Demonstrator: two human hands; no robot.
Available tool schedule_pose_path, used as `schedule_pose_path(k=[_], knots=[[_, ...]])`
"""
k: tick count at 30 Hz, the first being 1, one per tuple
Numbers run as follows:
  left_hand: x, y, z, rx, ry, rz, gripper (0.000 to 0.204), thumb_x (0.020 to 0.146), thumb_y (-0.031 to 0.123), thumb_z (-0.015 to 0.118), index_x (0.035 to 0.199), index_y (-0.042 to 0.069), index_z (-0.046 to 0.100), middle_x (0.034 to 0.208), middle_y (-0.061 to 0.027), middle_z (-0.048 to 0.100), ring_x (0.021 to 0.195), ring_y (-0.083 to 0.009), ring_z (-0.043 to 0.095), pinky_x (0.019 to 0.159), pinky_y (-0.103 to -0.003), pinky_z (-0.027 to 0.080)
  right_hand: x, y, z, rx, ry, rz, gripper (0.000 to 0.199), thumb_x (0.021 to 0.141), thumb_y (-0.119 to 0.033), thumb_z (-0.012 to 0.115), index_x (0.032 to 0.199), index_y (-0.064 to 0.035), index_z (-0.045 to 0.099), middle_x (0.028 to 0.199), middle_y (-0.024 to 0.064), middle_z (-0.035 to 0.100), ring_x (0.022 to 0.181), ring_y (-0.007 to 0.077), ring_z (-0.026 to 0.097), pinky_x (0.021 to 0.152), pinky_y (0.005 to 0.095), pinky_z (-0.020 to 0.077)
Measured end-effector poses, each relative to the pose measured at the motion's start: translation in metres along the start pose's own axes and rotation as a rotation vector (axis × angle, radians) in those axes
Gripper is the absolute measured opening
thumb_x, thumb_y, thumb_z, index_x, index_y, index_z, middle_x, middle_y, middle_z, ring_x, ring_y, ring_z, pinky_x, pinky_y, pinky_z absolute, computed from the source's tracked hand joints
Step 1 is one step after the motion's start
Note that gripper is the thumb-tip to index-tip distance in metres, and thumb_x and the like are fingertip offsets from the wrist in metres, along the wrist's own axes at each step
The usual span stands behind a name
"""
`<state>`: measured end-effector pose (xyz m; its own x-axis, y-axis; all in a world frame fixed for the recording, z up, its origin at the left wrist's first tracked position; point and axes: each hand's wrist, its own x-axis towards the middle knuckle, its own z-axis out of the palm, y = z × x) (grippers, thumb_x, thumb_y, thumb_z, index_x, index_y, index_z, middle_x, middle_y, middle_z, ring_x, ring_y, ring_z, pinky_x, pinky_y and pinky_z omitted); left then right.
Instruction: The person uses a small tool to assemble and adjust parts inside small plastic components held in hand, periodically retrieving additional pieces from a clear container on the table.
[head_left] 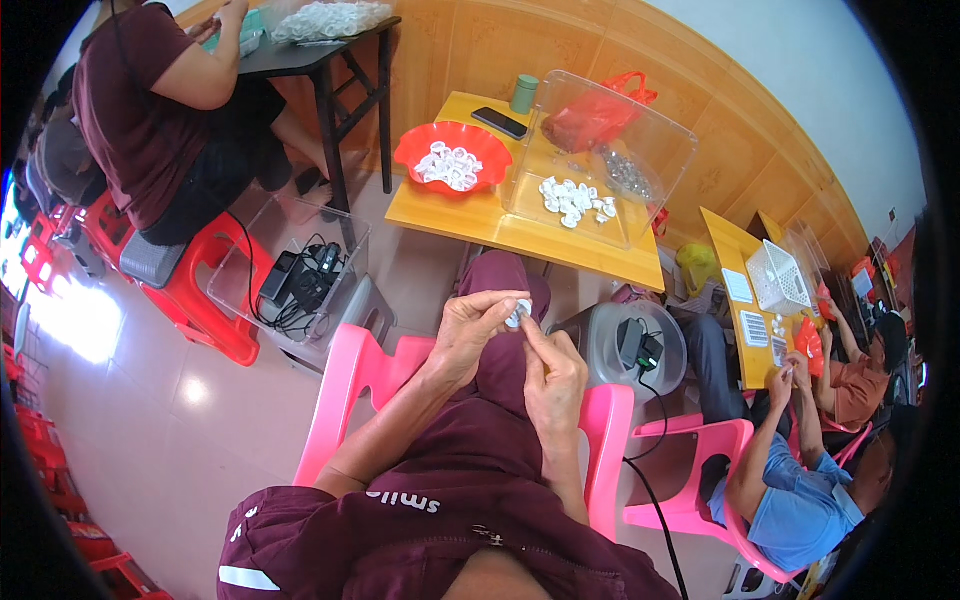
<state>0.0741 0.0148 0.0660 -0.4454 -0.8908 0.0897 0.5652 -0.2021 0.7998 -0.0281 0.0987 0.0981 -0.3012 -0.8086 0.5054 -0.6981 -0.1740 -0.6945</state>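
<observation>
From the head view I see both hands raised over the lap, meeting on one small white part [518, 314]. My left hand [470, 335] has its fingers curled closed around the part from the left side, thumb and forefinger pinching it. My right hand [553, 380] comes up from below, its fingertips [527, 330] pressed against the same part; the hand is closed to a narrow pinch, and I cannot tell whether it holds anything besides the part. The part sits between the two sets of fingertips, above the maroon trousers and short of the table edge.

Directly ahead stands a yellow table [470, 215]. On it:
- a red scalloped bowl [420, 148] holding a heap of white parts
- a clear plastic bin [640, 140], lying open toward me, with more white parts and a cluster of small dark pieces inside
- a red bag [600, 115] behind the bin
- a dark phone [499, 123] and a green cup [524, 94] near the far edge

A pink chair [352, 385] stands just in front of my knees. To its left a clear box [235, 270] on the floor holds black chargers and cables. A person in a maroon shirt [125, 100] sits on a red stool [200, 300] at upper left. At right, a person in a blue shirt [800, 510] works at a second yellow table [738, 250]
</observation>
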Motion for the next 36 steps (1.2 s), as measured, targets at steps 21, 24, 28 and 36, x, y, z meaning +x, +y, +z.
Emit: schedule_pose_path(k=[21,24,28,36], knots=[[-0.002,-0.001,0.007,-0.071,-0.035,-0.093,0.021,0.091,0.014,0.053,0.104,0.0,0.063,0.094,-0.0055,0.062,0.084,-0.0109,0.058,0.075,-0.024,0.048,-0.003,-0.015,-0.021,-0.343,0.008,0.01,0.028,0.076,-0.006,0.063,0.103,-0.0147,0.067,0.067,0.0062,0.048,0.057,0.022,0.055,0.05,0.0363,0.0431],[-0.001,0.0,0.008,-0.09,-0.046,-0.108,0.023,0.092,0.016,0.051,0.105,0.0,0.061,0.094,-0.0056,0.062,0.085,-0.0117,0.059,0.076,-0.026,0.049,-0.003,-0.015,-0.019,-0.278,0.035,0.006,0.029,0.075,-0.002,0.064,0.101,-0.0139,0.068,0.064,0.0075,0.045,0.054,0.0198,0.048,0.051,0.0321,0.0378],[-0.001,0.001,0.008,-0.088,-0.043,-0.109,0.023,0.092,0.015,0.05,0.105,0.0,0.061,0.095,-0.0058,0.062,0.085,-0.0119,0.059,0.077,-0.026,0.049,-0.002,-0.013,-0.016,-0.251,0.041,-0.005,0.029,0.075,-0.002,0.064,0.101,-0.0131,0.068,0.064,0.0074,0.045,0.053,0.0197,0.048,0.051,0.0319,0.038],[-0.002,0.001,0.008,-0.067,-0.037,-0.078,0.023,0.091,0.017,0.052,0.104,0.0,0.062,0.093,-0.0049,0.062,0.083,-0.0105,0.058,0.074,-0.024,0.048,-0.002,-0.01,-0.015,-0.219,0.039,-0.014,0.028,0.076,-0.001,0.064,0.101,-0.0121,0.068,0.064,0.008,0.046,0.053,0.0199,0.048,0.051,0.0319,0.0379]])
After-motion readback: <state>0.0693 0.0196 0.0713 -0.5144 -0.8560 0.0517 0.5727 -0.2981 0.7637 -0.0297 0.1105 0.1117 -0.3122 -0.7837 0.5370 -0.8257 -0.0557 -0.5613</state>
